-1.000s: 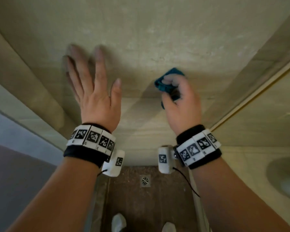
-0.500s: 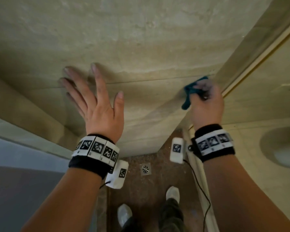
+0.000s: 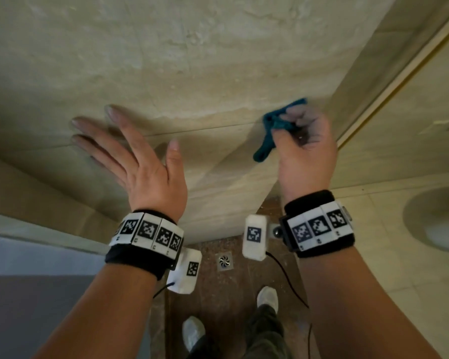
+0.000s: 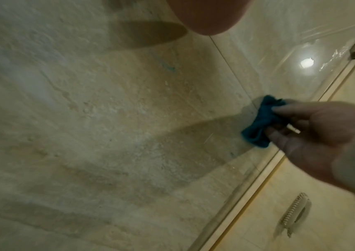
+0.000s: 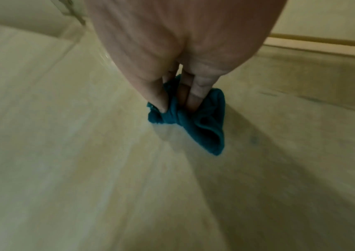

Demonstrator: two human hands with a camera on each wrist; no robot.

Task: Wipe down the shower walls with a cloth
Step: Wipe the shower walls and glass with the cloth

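Head view: the right hand [image 3: 305, 149] bunched the cloth [image 3: 271, 130] against the wall [image 3: 192, 60], mid-wipe, near the corner; the left hand [image 3: 138, 161] lay spread on the tile.

Left wrist: cloth on the seam.

Right wrist: fingers [image 5: 198, 88] pinched it tight. Next, I'd guess, a sweep across.

Shower wall [image 3: 192, 60] — mottled stone-look tile, glossy; cloth [image 5: 196, 122] — soft teal terry.

Crumpled teal terry cloth [image 3: 275, 130], solid colour, at 2 o'clock. Beige mottled stone shower wall [image 3: 192, 60], cloudy pale patches. Black wristbands [image 3: 138, 257] with white tags, black-and-white square code patterns. Reddish-brown speckled floor [image 3: 213, 294] at 6 o'clock; silver drain [image 3: 224, 261], swirl pattern.
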